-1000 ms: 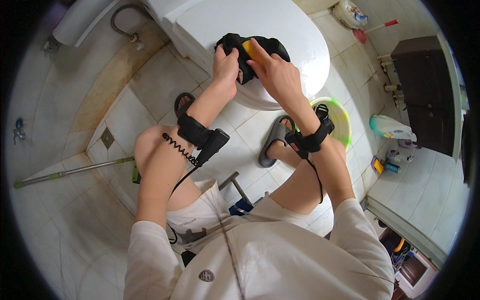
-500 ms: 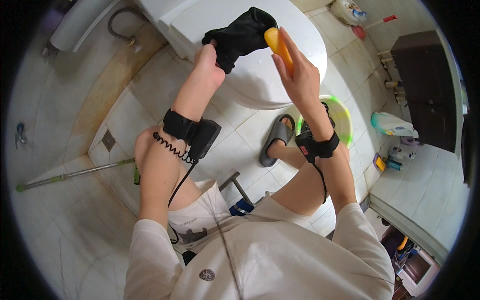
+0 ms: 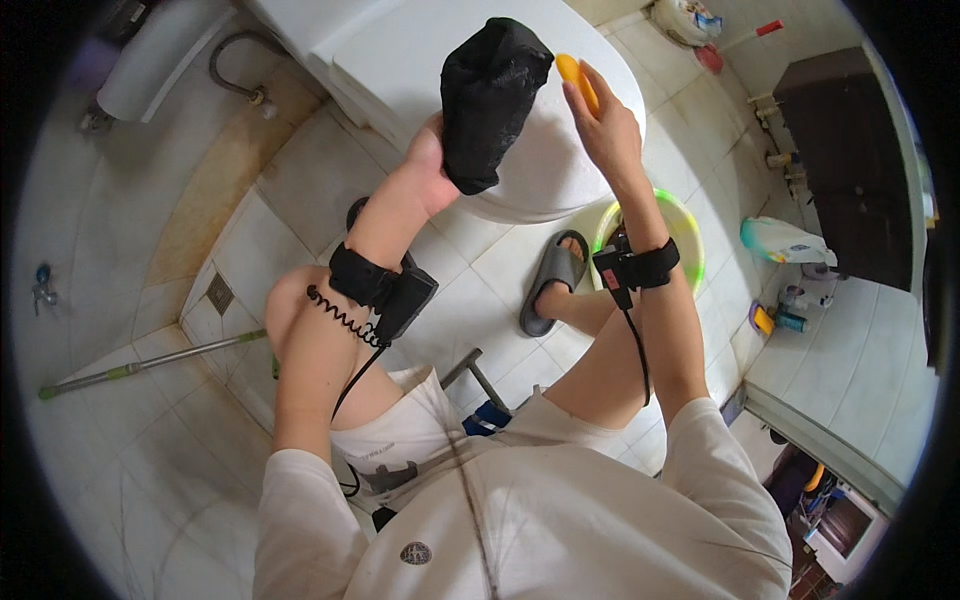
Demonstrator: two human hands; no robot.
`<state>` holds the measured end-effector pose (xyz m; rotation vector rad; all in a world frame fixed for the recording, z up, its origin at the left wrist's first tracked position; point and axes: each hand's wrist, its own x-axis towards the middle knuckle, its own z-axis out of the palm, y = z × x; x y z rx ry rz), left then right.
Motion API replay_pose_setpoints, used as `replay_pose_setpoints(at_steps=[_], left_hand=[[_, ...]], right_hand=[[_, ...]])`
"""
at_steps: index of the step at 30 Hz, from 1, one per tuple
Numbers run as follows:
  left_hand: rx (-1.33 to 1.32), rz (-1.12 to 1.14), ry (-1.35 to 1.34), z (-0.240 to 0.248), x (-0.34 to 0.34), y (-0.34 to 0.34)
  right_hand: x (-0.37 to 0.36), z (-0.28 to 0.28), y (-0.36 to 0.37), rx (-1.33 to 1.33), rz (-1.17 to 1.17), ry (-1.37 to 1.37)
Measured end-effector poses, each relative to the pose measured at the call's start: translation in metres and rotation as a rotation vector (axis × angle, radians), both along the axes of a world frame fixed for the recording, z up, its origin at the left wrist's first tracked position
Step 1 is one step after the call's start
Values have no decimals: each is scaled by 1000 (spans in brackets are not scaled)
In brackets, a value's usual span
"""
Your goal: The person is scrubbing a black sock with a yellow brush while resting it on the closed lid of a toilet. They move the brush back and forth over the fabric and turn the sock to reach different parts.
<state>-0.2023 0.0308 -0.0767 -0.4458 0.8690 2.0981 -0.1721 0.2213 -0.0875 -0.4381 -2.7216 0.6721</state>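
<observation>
Over the white toilet lid, a wet-looking black sock [image 3: 492, 100] stretches out smooth and upright. My left hand [image 3: 430, 165] holds it from its lower left side; the fingers are hidden by the fabric. Just right of the sock, my right hand [image 3: 608, 125] is closed around an orange bar of soap [image 3: 579, 82], thumb on the near side and fingers along the far side. The soap and the sock are close together, with a small gap between them.
Below the hands is the closed toilet lid [image 3: 400, 75]. A green-rimmed basin [image 3: 690, 222] stands on the tiled floor beside my foot in a grey slipper [image 3: 553, 285]. At the right are a white-and-teal bottle [image 3: 785, 243] and a dark cabinet [image 3: 838, 165]; a mop pole [image 3: 165, 360] lies left.
My left hand has turned and spread the bunched sock into a fuller, upright shape. My right hand has shifted slightly right with the soap, away from the fabric.
</observation>
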Motion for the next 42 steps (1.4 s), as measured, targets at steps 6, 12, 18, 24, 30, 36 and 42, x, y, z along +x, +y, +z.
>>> replay_pose_setpoints(at_steps=[6, 12, 18, 24, 30, 36, 42], left_hand=[[23, -41, 197, 0, -10, -7], [-111, -104, 383, -5, -9, -6], [61, 34, 263, -1, -10, -7], [-73, -2, 401, 1, -12, -9], [-1005, -100, 1324, -21, 4, 4], [-880, -95, 1317, -10, 6, 7], [-1057, 168, 1421, -22, -4, 4]], right_hand=[[8, -19, 13, 308, 27, -104], [4, -4, 6, 313, 62, 43], [25, 12, -17, -809, 327, -82], [15, 9, -27, -996, 281, -78], [13, 13, -36, -970, 92, 83], [15, 28, -40, -1342, 13, -36], [16, 27, -46, -1268, 239, -55]])
